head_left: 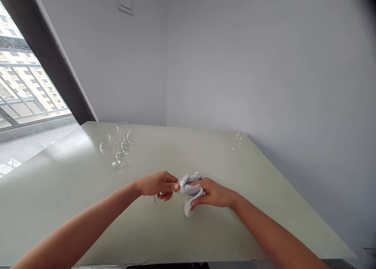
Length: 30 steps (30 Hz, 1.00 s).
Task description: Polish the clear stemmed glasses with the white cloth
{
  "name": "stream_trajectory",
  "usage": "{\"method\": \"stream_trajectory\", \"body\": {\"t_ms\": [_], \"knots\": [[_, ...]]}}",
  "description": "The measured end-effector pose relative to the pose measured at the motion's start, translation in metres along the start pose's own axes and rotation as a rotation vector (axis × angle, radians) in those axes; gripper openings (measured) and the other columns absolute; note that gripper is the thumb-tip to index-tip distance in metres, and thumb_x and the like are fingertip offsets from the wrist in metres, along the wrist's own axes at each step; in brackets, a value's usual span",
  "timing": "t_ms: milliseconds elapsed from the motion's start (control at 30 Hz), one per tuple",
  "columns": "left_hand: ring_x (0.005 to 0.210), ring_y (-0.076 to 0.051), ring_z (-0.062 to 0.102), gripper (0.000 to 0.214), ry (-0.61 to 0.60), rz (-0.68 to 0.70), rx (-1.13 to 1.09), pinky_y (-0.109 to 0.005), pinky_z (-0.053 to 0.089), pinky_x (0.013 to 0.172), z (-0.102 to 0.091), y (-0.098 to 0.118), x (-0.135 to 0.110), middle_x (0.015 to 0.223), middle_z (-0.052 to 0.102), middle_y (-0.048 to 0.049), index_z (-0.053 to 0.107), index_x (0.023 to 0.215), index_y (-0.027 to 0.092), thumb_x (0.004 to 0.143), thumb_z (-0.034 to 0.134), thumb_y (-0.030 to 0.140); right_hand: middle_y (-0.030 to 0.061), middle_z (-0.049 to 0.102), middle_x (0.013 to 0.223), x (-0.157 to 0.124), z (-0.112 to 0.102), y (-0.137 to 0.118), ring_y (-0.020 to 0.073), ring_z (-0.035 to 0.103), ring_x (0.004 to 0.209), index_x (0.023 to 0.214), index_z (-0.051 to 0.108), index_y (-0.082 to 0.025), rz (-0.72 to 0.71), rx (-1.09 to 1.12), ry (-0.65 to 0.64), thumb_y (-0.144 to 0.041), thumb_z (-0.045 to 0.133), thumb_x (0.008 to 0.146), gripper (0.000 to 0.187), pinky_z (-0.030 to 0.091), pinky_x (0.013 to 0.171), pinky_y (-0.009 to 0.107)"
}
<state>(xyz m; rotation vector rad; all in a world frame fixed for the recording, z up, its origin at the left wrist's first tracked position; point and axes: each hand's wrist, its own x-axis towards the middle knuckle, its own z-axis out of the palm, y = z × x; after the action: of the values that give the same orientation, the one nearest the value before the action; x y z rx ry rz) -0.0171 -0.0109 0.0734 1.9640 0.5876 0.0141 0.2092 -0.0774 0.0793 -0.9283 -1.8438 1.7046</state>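
Observation:
A light grey cloth [190, 189] is bunched up near the middle of the table's front half, above the surface. My right hand [216, 192] is closed around its right side, with the thumb below and some fingers buried in the folds. On the other side my left hand [160, 186] pinches a thin clear piece that runs into the cloth. The curved clear rim [155, 199] below the left fingers looks like the foot of a stemmed glass. Most of this glass is hidden by the cloth and fingers.
Several stemmed glasses, including a front one [118, 164], stand close together at the back left of the pale table [164, 237]. Another small clear glass [240, 136] is near the back right corner; whether it stands upright I cannot tell. Walls [264, 65] border the table behind and right.

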Motion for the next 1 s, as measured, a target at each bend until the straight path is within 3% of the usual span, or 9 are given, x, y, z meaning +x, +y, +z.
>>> {"method": "stream_trajectory", "body": {"t_ms": [67, 100, 267, 400, 533, 633, 767, 867, 1000], "knots": [[0.042, -0.008, 0.040, 0.052, -0.177, -0.013, -0.174, -0.021, 0.033, 0.043, -0.003, -0.001, -0.001, 0.053, 0.054, -0.0009, 0.053, 0.073, 0.015, 0.084, 0.026, 0.058, 0.0021, 0.065, 0.079, -0.002, 0.000, 0.001, 0.0168, 0.062, 0.077, 0.091, 0.063, -0.016, 0.004, -0.051, -0.031, -0.028, 0.065, 0.072, 0.023, 0.046, 0.067, 0.027], [0.043, -0.009, 0.043, 0.052, -0.160, -0.019, -0.169, -0.022, 0.034, 0.043, -0.003, -0.001, -0.001, 0.057, 0.057, -0.0021, 0.053, 0.075, 0.015, 0.085, 0.024, 0.057, 0.0026, 0.065, 0.080, -0.001, 0.000, 0.003, 0.0166, 0.062, 0.076, 0.091, 0.063, -0.016, 0.016, -0.037, -0.014, -0.029, 0.064, 0.073, 0.022, 0.046, 0.066, 0.027], [0.082, -0.020, 0.057, 0.042, 0.533, 0.080, 0.631, -0.035, 0.041, 0.072, 0.006, 0.004, 0.001, 0.089, 0.063, -0.0074, 0.047, 0.116, 0.019, 0.085, 0.039, 0.047, 0.0023, 0.064, 0.066, 0.016, 0.006, 0.024, 0.0149, 0.063, 0.056, 0.086, 0.059, -0.014, 0.063, 0.324, 0.295, -0.038, 0.064, 0.073, 0.028, 0.045, 0.049, 0.023], [0.070, -0.019, 0.055, 0.037, 0.704, 0.255, 1.107, -0.037, 0.037, 0.072, 0.011, 0.000, 0.000, 0.068, 0.061, -0.0045, 0.049, 0.113, 0.014, 0.085, 0.045, 0.038, 0.0016, 0.062, 0.063, 0.028, 0.016, 0.027, 0.0109, 0.059, 0.048, 0.082, 0.058, -0.013, 0.051, 0.615, 0.380, -0.044, 0.062, 0.073, 0.033, 0.042, 0.042, 0.019], [0.059, -0.015, 0.051, 0.031, 0.722, 0.291, 1.101, -0.030, 0.035, 0.063, 0.010, -0.001, -0.008, 0.059, 0.057, -0.0015, 0.053, 0.106, 0.014, 0.087, 0.042, 0.037, 0.0020, 0.062, 0.064, 0.028, 0.023, 0.017, 0.0154, 0.062, 0.054, 0.096, 0.057, -0.014, 0.039, 0.471, 0.277, -0.047, 0.059, 0.075, 0.039, 0.044, 0.044, 0.022], [0.057, -0.013, 0.050, 0.034, 0.653, 0.187, 0.838, -0.028, 0.035, 0.061, 0.011, -0.001, -0.013, 0.057, 0.056, -0.0004, 0.057, 0.099, 0.017, 0.086, 0.041, 0.043, 0.0014, 0.063, 0.067, 0.020, 0.022, 0.006, 0.0160, 0.062, 0.062, 0.100, 0.057, -0.016, 0.041, 0.197, 0.227, -0.042, 0.063, 0.073, 0.038, 0.046, 0.055, 0.026], [0.049, -0.009, 0.044, 0.048, 0.199, 0.062, 0.104, -0.022, 0.034, 0.049, 0.010, -0.011, -0.014, 0.054, 0.052, 0.0003, 0.058, 0.076, 0.014, 0.084, 0.033, 0.054, -0.0009, 0.060, 0.064, 0.008, 0.015, -0.006, 0.0132, 0.055, 0.064, 0.076, 0.063, -0.017, -0.053, -0.224, 0.098, -0.038, 0.062, 0.074, 0.021, 0.042, 0.061, 0.026], [0.046, -0.009, 0.043, 0.053, -0.024, 0.043, -0.154, -0.022, 0.035, 0.046, 0.010, -0.017, -0.012, 0.055, 0.054, -0.0018, 0.055, 0.073, 0.012, 0.085, 0.026, 0.055, -0.0006, 0.060, 0.064, 0.005, 0.013, -0.005, 0.0136, 0.055, 0.064, 0.073, 0.063, -0.018, -0.049, -0.222, 0.046, -0.038, 0.062, 0.075, 0.021, 0.042, 0.061, 0.026], [0.073, -0.016, 0.056, 0.040, 0.429, 0.062, 0.373, -0.033, 0.043, 0.070, 0.017, -0.011, -0.010, 0.083, 0.063, -0.0074, 0.053, 0.108, 0.017, 0.087, 0.034, 0.045, 0.0016, 0.061, 0.062, 0.012, 0.014, 0.012, 0.0155, 0.060, 0.059, 0.073, 0.061, -0.015, 0.060, 0.178, 0.282, -0.045, 0.064, 0.070, 0.030, 0.045, 0.055, 0.027]]}}
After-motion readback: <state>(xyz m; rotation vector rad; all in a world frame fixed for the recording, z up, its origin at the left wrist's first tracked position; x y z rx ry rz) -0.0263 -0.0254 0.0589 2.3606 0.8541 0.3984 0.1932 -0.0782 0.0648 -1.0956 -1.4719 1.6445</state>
